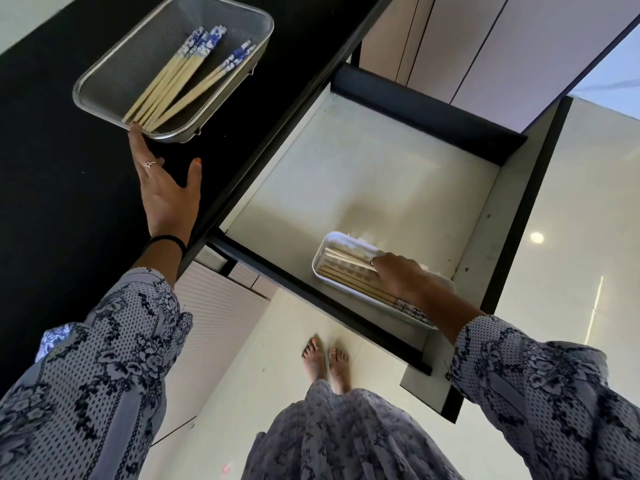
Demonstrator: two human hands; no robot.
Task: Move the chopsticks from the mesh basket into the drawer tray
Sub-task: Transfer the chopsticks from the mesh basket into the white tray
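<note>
Chopsticks of pale bamboo with blue-patterned tops lie in our rectangular steel mesh basket; left hand open, steadying its rim, right hand settling a gripped bundle in the white drawer tray (several already there).

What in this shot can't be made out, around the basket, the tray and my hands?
Head view, the only one:
- Right hand covers the middle of the chopsticks in the white tray, so their count and any grip are hidden.
- Chopsticks in the mesh basket overlap; the number is unclear.
- Left hand reaches the basket's near rim; whether its fingertips touch a chopstick is too small to tell.
- The tray's right end lies behind the right forearm.
</note>
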